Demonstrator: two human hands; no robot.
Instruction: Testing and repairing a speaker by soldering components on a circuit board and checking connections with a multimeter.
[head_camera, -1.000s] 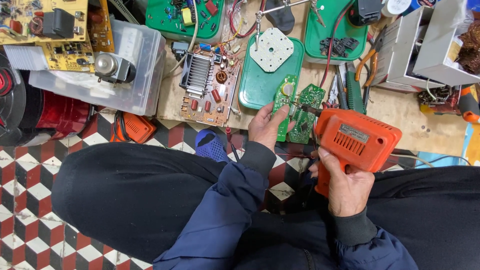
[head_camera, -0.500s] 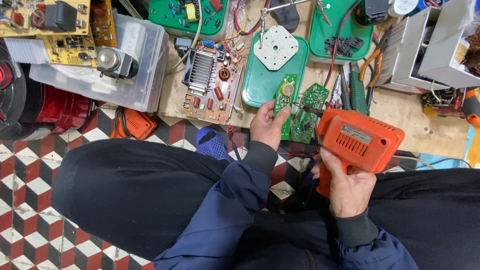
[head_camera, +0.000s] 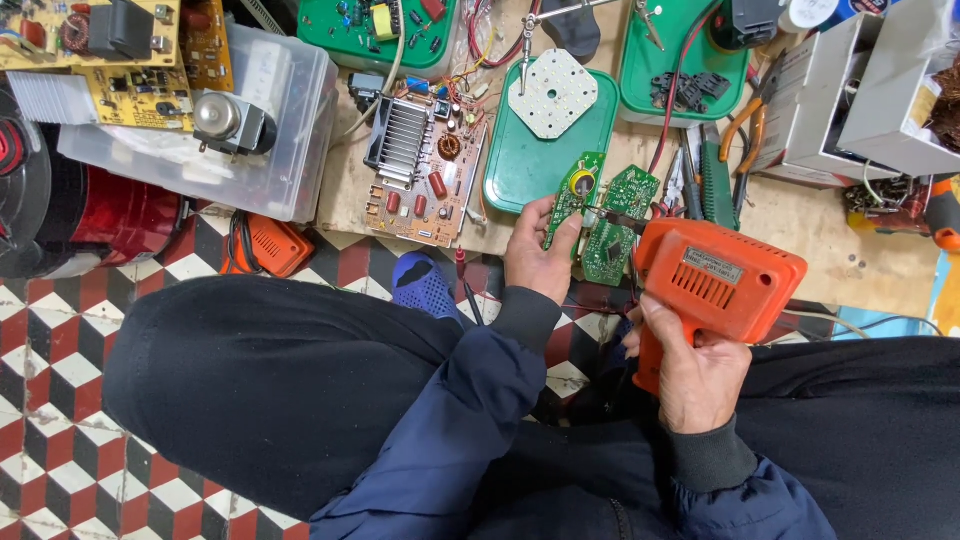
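The left hand gripped a green circuit board, its length running away from the body; the right hand clenched an orange soldering gun, tip meeting the board from the right.

The person sits cross-legged, both forearms in dark blue sleeves with grey knit cuffs reaching forward from the lower edge of the view. The left hand is stretched ahead, back of the hand up, fingers curled and thumb pressed forward in a pinching grip at its far end. The right hand lies nearer the body, back of the hand up, fingers wrapped closed in a fist-like grasp, wrist bent slightly toward the left hand.
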